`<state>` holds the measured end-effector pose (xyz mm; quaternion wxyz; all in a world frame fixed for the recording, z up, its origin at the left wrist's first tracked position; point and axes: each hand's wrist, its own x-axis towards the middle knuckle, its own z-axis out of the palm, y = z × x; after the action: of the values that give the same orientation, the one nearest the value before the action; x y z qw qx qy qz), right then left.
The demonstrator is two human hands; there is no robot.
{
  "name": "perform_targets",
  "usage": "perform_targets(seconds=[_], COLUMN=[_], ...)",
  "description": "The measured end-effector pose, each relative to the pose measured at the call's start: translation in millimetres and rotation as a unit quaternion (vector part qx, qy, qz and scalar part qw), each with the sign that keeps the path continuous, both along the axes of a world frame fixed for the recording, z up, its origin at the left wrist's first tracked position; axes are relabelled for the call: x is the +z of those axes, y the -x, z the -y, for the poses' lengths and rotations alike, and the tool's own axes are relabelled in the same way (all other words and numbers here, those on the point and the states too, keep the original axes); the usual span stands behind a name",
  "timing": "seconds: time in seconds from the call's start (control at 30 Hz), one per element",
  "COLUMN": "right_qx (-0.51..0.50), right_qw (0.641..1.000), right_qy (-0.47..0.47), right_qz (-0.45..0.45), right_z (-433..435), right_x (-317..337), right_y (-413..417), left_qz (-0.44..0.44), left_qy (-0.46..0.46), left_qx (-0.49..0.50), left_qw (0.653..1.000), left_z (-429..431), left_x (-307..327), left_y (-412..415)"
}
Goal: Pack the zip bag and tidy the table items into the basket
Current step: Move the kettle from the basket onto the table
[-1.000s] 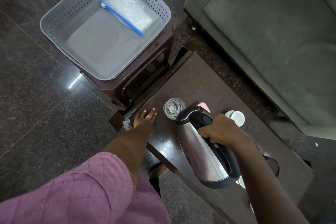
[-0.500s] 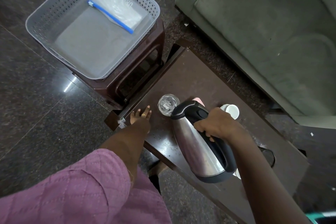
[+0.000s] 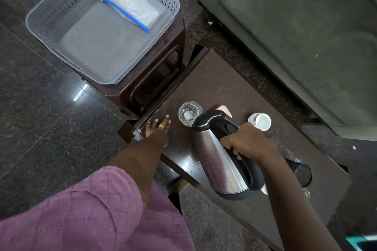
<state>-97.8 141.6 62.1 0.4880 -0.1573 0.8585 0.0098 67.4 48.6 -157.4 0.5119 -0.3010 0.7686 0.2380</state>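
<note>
Zip bag point(image 3: 132, 6) is already laid in the basket point(image 3: 40, 20); kettle point(image 3: 220, 161) is clasped by the right grip point(image 3: 246, 142), left grip point(image 3: 157, 130) flat, empty, on the desk point(image 3: 224, 79); glass point(image 3: 188, 113) and cup point(image 3: 261, 121) remain.

Basket on stool, things on table

Zip bag point(image 3: 130, 4) in far corner of basket point(image 3: 40, 24), on stool point(image 3: 163, 67) left of table point(image 3: 220, 83). On table: glass point(image 3: 188, 113) left of kettle point(image 3: 222, 161), cup point(image 3: 261, 121) right. Sofa point(image 3: 295, 36) behind.
</note>
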Motion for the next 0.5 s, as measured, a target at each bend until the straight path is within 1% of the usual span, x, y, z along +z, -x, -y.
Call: perform_targets(seconds=[0.5], right_qx=[-0.003], right_qw=[1.0], right_qy=[-0.004], right_qz=[0.002], right_z=[4.8], right_x=[-6.9], right_y=[-2.1], left_qz=[0.001], left_qy=[0.001], left_qx=[-0.014], left_qw=[1.0], left_z=[0.6], left_x=[-1.9], left_y=[-0.8])
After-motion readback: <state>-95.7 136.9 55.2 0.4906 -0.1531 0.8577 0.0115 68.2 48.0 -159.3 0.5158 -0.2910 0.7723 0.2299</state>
